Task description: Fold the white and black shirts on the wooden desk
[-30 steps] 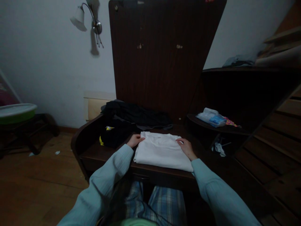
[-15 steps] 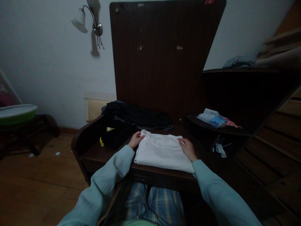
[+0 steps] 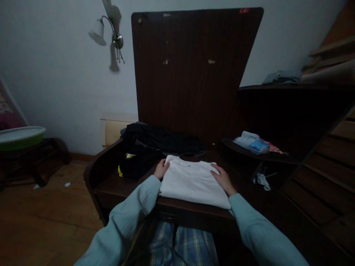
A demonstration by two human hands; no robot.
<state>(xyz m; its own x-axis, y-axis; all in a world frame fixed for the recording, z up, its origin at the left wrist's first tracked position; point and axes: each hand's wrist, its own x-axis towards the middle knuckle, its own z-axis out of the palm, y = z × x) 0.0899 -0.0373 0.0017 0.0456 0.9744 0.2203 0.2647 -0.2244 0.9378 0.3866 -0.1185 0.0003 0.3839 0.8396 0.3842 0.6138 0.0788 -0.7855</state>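
On dark wood [image 3: 108, 184], left fingers [image 3: 163, 166] and right fingers [image 3: 218, 170] grasp a folded, rectangular shirt [image 3: 191, 184].

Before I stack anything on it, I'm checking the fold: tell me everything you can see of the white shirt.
The white shirt looks like plain, soft fabric, folded into a flat, layered rectangle, its neckline at the far edge with a small, unreadable mark nearby. It lies on the dark brown desk, close to the front edge. The left hand touches its far left corner; the right hand touches its far right side.
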